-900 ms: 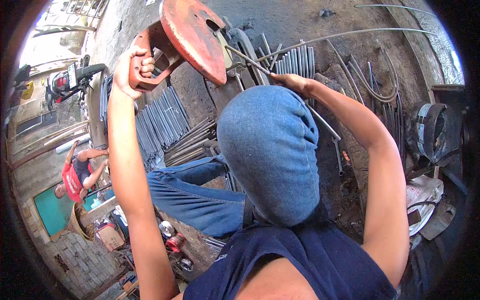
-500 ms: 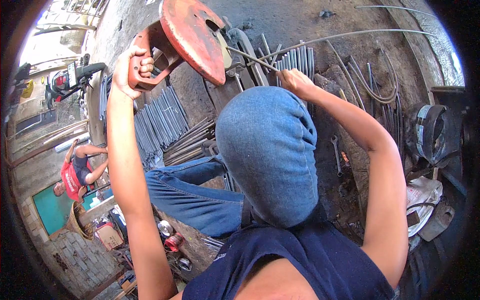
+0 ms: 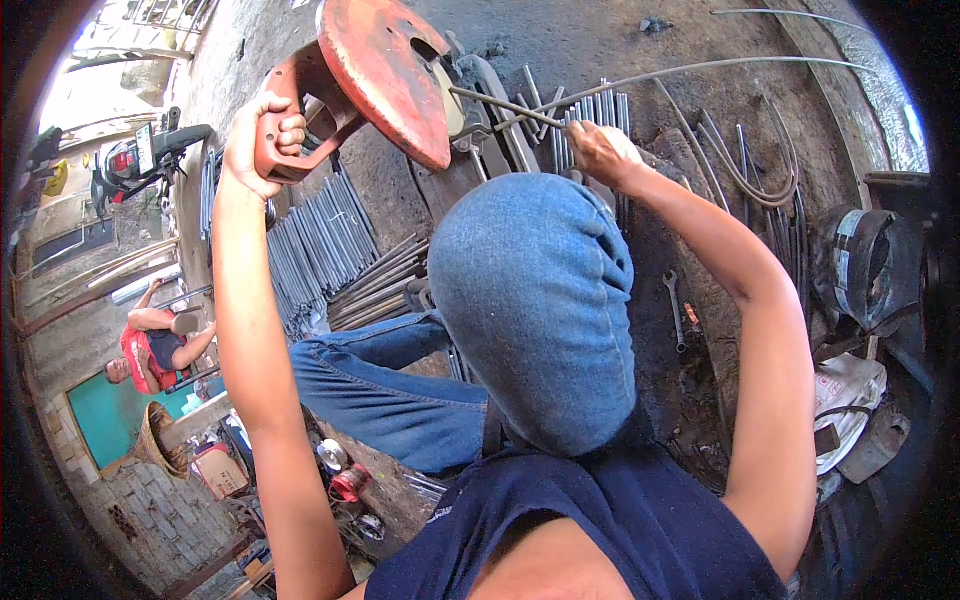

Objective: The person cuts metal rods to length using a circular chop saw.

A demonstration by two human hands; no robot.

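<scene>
My left hand is wrapped round the red D-shaped handle of a cut-off saw, at the upper left. Beside the handle is the saw's round, worn red blade guard, which hides most of the blade. My right hand, beyond my raised knee, has its fingers closed at the near end of a thin metal rod. The rod's far end reaches the saw beside the guard. A long, thin curved rod crosses it and runs off to the right. Below the guard, the saw's metal base is partly hidden.
Cut metal rods lie in rows left of my leg, with more rods beyond my right hand. A wrench lies right of my knee. Bent rods are farther right. At far left, a person in a red shirt sits near a basket.
My right hand has shifted slightly away and right, and the thin rod has changed angle. My left hand and the saw stay almost still. The person at far left has changed posture.
</scene>
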